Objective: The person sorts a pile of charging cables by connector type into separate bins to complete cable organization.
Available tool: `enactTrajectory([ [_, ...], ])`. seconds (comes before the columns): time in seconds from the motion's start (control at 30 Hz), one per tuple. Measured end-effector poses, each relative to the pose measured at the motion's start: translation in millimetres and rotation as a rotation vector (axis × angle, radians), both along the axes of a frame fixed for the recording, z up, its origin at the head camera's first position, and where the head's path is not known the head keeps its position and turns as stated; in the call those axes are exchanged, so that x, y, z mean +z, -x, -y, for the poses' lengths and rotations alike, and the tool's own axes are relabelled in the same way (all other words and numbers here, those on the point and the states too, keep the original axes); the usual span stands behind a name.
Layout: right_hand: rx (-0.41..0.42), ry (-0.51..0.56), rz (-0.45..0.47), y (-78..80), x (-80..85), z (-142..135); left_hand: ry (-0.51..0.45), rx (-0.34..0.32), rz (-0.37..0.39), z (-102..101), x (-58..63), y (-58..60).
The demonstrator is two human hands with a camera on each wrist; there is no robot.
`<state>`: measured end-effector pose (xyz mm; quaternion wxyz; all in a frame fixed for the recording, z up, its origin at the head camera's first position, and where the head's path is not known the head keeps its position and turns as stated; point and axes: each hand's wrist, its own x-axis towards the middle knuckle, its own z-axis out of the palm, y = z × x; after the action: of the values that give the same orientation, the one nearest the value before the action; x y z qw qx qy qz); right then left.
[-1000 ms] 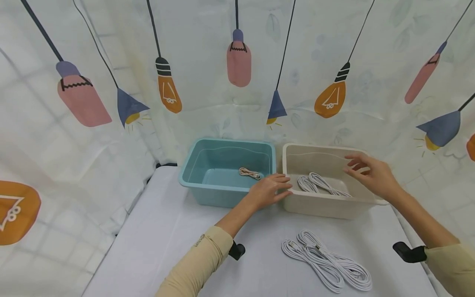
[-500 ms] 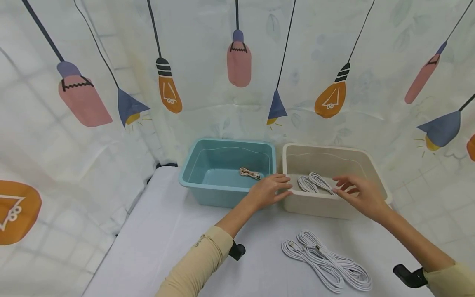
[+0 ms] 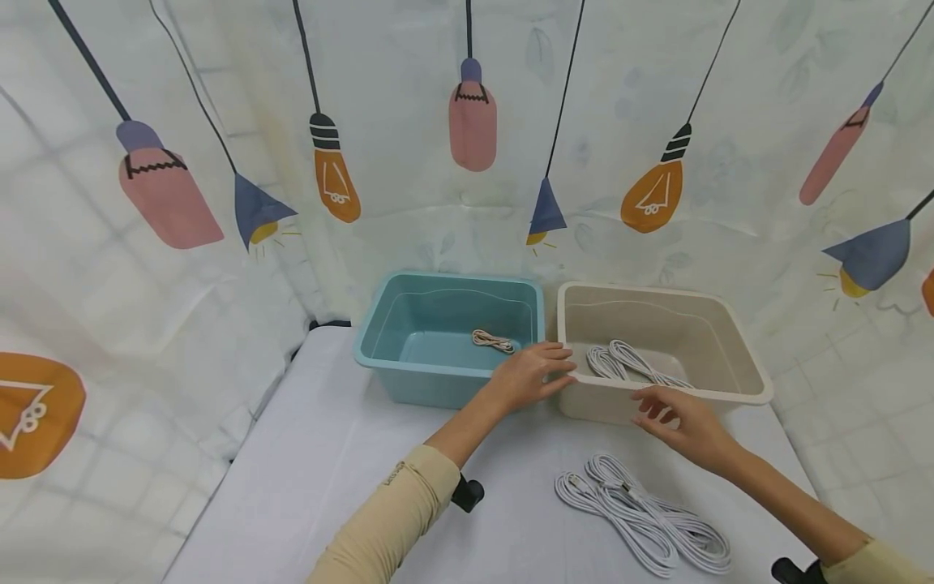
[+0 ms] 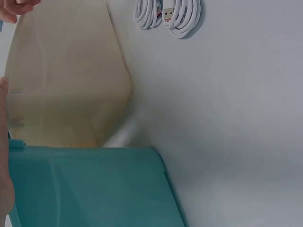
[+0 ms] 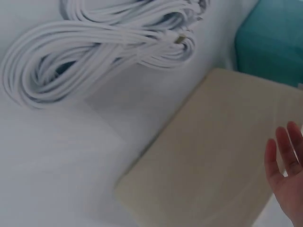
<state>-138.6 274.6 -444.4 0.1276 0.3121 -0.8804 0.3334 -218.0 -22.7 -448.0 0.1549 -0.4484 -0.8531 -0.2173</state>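
White cables [image 3: 642, 523] lie in coiled bundles on the table [image 3: 306, 487], in front of the beige bin and a little to its right; nobody holds them. We go from left to right. At the left stands the teal bin [image 3: 409, 381], and inside it we see one small beige cable coil [image 3: 492, 341] on the floor of the bin. Our left hand [image 3: 529, 375] rests where the two bins meet, on their front rims, with its fingers stretched out and lying together toward the beige bin; it grips nothing. The beige bin [image 3: 737, 381] stands just beside the teal one, their walls touching or nearly so. It holds another white cable bundle [image 3: 627, 363] on its floor. Our right hand [image 3: 679, 422] is at the front wall of the beige bin, below its rim, with fingers loose, a little apart and holding nothing. We cannot tell if it touches the wall. The white cables on the table are near this hand, just below it in the head view. In the right wrist view the same cables [image 5: 99, 52] lie beside the corner of the beige bin [image 5: 208, 156], not touching it.
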Motion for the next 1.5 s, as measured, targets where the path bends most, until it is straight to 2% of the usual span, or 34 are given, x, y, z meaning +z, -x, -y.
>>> enactTrajectory([
  [0.37, 0.131, -0.007, 0.054, -15.2, -44.6, 3, 0.015, 0.006, -0.016, -1, -2.2, 1.0],
  [0.73, 0.245, -0.035, 0.261, -30.7, -73.1, -7, 0.019, 0.008, -0.004, 0, -1.4, 1.4],
  [1.07, 0.31, -0.045, 0.429, -32.2, -90.9, -18, 0.03, 0.014, -0.01, 0, -0.9, 0.3],
  [1.17, 0.344, -0.025, 0.441, -32.8, -97.6, -20, 0.032, 0.013, 0.005, 0, -1.4, 0.3],
  [1.3, 0.379, -0.019, 0.41, -31.8, -104.0, -21, 0.038, 0.013, 0.013, -1, -1.9, 0.8],
  [1.5, 0.385, -0.029, 0.404, -29.0, -105.4, -18, 0.034, 0.006, 0.014, -1, -0.5, 0.4],
])
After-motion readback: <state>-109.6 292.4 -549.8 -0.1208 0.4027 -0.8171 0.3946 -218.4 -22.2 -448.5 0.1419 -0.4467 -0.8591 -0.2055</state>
